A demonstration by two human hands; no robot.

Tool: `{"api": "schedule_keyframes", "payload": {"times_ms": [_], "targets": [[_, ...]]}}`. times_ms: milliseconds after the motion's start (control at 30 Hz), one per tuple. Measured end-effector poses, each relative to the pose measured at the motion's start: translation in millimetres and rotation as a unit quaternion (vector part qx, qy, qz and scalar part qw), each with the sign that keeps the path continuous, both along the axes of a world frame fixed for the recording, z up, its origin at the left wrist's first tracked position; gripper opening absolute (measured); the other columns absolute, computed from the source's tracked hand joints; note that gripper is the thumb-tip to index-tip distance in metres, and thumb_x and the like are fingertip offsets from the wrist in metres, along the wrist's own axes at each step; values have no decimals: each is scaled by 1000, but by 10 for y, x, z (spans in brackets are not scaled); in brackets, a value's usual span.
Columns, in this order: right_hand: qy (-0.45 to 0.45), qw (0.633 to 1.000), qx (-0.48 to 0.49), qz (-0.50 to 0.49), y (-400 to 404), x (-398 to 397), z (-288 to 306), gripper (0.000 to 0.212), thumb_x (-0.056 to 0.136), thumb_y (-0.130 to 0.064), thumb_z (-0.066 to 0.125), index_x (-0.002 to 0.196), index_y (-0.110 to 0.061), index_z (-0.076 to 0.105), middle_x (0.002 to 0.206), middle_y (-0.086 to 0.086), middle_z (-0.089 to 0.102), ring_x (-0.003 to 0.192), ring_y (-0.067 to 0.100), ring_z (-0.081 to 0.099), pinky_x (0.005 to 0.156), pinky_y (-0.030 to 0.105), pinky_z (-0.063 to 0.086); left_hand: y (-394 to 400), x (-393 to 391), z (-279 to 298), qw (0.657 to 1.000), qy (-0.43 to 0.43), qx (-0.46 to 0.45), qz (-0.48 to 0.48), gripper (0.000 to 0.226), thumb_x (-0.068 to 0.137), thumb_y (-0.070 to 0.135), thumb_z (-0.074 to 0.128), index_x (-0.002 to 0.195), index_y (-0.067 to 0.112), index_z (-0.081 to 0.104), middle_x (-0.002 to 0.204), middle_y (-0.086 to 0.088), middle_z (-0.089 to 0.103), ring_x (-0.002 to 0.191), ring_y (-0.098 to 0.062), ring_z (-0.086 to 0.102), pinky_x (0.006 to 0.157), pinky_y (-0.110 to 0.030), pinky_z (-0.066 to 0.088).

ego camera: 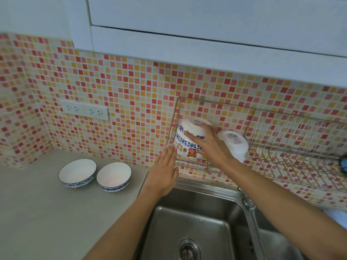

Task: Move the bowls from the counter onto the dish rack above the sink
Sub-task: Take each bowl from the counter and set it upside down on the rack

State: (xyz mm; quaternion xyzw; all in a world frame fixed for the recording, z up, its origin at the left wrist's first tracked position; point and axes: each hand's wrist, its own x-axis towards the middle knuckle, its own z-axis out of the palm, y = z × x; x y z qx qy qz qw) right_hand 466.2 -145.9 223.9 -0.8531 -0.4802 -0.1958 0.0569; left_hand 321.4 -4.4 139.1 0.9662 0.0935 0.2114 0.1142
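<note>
Two white bowls with blue-patterned rims, the left bowl (pixel 77 173) and the right bowl (pixel 113 176), stand upright on the grey counter (pixel 37 212). A stack of upturned bowls (pixel 189 140), blue-patterned on top and cartoon-printed below, sits at the left end of the wire dish rack (pixel 281 147). My right hand (pixel 208 145) lies over the stack's top bowl, gripping it. My left hand (pixel 165 169) is flat with fingers extended, its fingertips by the stack's lower left side. A plain white bowl (pixel 235 145) leans in the rack just right of my right hand.
A steel sink (pixel 197 222) with a drain lies below the rack, its tap (pixel 249 205) at the right. A double wall socket (pixel 84 109) sits on the mosaic tile wall. White cabinets hang overhead. A blue object (pixel 343 164) shows at the rack's right edge.
</note>
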Motion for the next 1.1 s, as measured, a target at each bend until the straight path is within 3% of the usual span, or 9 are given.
{"api": "schedule_keyframes", "payload": {"times_ms": [167, 500, 667, 767, 900, 1000, 1100], "targets": [[-18, 999, -42, 19, 52, 112, -70, 91, 77, -9, 80, 145, -47, 32, 154, 9, 25, 135, 33, 35, 79, 42, 59, -1, 3, -16, 1000, -2, -2, 3, 62, 97, 38, 18, 149, 18, -10, 158, 3, -15, 143, -10, -21, 121, -36, 0], [24, 995, -76, 52, 52, 191, -117, 84, 79, -21, 79, 145, -48, 34, 157, 2, 21, 141, 28, 28, 108, 42, 43, -16, 9, -26, 1000, -14, -10, 3, 61, 99, 39, 20, 149, 21, -9, 157, 7, -14, 142, -8, -21, 117, -30, -8], [143, 987, -51, 55, -36, 216, -127, 70, 89, -25, 69, 147, -43, 35, 160, -2, 19, 145, 23, 23, 117, 42, 29, -87, 0, 37, 999, 1, 5, 41, 60, 98, 38, 17, 149, 19, -7, 157, 4, -13, 143, -10, -20, 118, -38, -11], [169, 985, 10, 36, -215, 211, -112, 65, 91, -33, 64, 149, -38, 33, 160, -1, 23, 146, 22, 21, 118, 44, 26, -174, 24, 121, 997, 9, 10, 70, 59, 98, 39, 13, 150, 16, -2, 158, 0, -6, 144, -13, -14, 113, -39, -18], [80, 982, 157, -74, -605, 272, -137, 56, 91, -37, 64, 143, -25, 47, 151, 9, 41, 140, 30, 34, 115, 49, 31, -274, 185, 260, 997, 10, 56, 43, 62, 94, 46, 4, 150, 19, 7, 159, -5, 8, 147, -18, 1, 114, -43, -18], [150, 957, 185, -164, -816, 385, -261, 69, 86, -45, 67, 146, -21, 42, 154, 9, 35, 142, 30, 30, 116, 45, 26, -357, 374, 360, 998, 36, 44, 38, 60, 96, 47, 6, 150, 23, 14, 156, -10, 23, 145, -20, 19, 113, -42, -18], [197, 935, 217, -200, -843, 445, -315, 74, 83, -43, 71, 146, -19, 40, 155, 9, 29, 143, 31, 25, 115, 44, 27, -368, 480, 367, 997, 59, 31, 46, 62, 95, 49, 2, 150, 22, 11, 156, -14, 19, 145, -22, 19, 113, -41, -15]]}}
